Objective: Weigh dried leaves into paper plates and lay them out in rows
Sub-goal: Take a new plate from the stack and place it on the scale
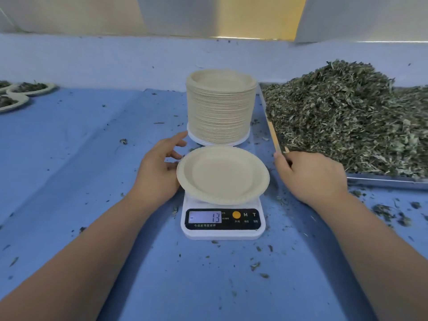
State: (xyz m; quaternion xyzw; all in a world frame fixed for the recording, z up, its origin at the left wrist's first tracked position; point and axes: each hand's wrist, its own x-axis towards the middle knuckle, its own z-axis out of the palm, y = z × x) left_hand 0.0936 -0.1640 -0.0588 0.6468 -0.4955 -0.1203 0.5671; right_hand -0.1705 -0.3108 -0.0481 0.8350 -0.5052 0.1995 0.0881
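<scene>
One round beige paper plate: empty, on white digital scale.
Left hand: loose, touching rim; may skew reading.
Right hand: grips thin wooden stick by dried green leaves.

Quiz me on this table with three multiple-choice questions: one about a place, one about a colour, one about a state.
1. Where is the tall plate stack? A) behind the scale B) on top of the scale C) in front of the scale
2. What colour is the table cover? A) green B) blue C) white
3. The plate on the scale is: A) heaped full B) empty C) upside down

1 A: the stack stands just beyond the scale. 2 B: the sheet is blue. 3 B: its bowl is bare, while the right hand grips thin wooden sticks.
</scene>
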